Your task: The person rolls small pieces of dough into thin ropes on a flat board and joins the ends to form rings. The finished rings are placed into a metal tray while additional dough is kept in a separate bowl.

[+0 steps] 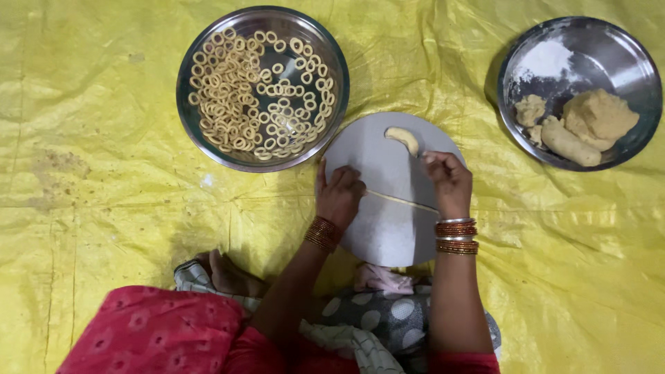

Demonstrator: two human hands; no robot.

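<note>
Yellow sheet (104,208) under everything. On it, a grey round board (388,228), pale yellow dough rings (256,90), silver bowls (332,69). Below the board: red floral cloth (152,332), grey spotted cloth (395,318).

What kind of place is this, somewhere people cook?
Probably a home floor set up for snack-making. A yellow plastic sheet covers the ground, a steel bowl of dough rings sits by a round board, and another steel bowl holds dough lumps and flour.
</note>
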